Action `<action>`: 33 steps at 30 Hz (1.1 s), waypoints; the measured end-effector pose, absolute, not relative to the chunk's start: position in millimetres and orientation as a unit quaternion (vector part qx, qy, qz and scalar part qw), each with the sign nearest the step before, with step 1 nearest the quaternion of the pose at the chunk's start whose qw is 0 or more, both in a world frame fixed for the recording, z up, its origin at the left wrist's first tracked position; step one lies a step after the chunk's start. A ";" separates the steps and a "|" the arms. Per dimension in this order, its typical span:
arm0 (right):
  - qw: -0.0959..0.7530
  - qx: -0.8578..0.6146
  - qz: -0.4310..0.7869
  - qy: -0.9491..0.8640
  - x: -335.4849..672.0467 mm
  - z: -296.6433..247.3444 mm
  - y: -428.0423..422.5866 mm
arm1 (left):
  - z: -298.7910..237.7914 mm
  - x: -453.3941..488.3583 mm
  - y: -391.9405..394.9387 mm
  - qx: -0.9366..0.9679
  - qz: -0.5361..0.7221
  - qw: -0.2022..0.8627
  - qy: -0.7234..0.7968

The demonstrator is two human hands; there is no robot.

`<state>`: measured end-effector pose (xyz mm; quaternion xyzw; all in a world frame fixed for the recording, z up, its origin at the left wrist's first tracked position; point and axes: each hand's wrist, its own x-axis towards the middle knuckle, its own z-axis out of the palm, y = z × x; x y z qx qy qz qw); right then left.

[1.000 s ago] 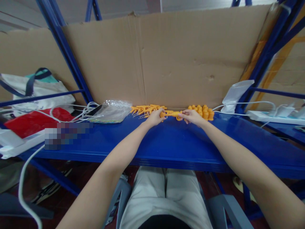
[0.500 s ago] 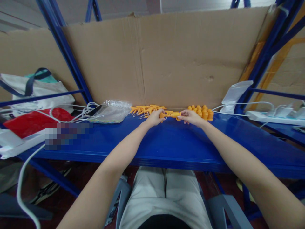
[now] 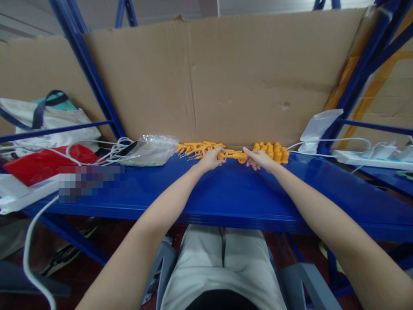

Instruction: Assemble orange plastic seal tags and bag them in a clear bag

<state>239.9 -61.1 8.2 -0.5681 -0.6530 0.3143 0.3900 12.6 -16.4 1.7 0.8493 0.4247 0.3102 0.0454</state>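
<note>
Far back on the blue shelf (image 3: pixel 226 193), my left hand (image 3: pixel 211 159) and my right hand (image 3: pixel 260 158) both pinch the ends of one small orange plastic piece (image 3: pixel 232 155) held between them. A heap of thin branched orange parts (image 3: pixel 196 148) lies just left of my left hand. A cluster of chunky orange parts (image 3: pixel 274 151) sits right of my right hand. Both hands have their fingers closed on the piece.
A tall cardboard sheet (image 3: pixel 241 73) stands behind the parts. A clear plastic bag (image 3: pixel 150 150) and a phone with white cables (image 3: pixel 122 148) lie at left, beside a red item (image 3: pixel 41 163) and a tote bag (image 3: pixel 41 120). A power strip (image 3: pixel 371 159) and white pouch (image 3: pixel 318 127) are at right.
My right hand has shifted slightly and its fingers have turned on the orange piece. My left hand stays in place.
</note>
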 end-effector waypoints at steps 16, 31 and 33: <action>0.384 -0.537 0.314 -0.682 235.9 14.0 -67.7 | 6.7 12.4 -24.8 0.846 0.276 0.034 0.455; 0.415 -0.533 0.357 -0.645 244.3 4.5 -55.6 | 5.8 9.1 -22.3 0.846 0.292 0.064 0.442; 0.419 -0.528 0.361 -0.645 242.6 6.2 -57.9 | 6.0 7.8 -21.5 0.843 0.294 0.056 0.447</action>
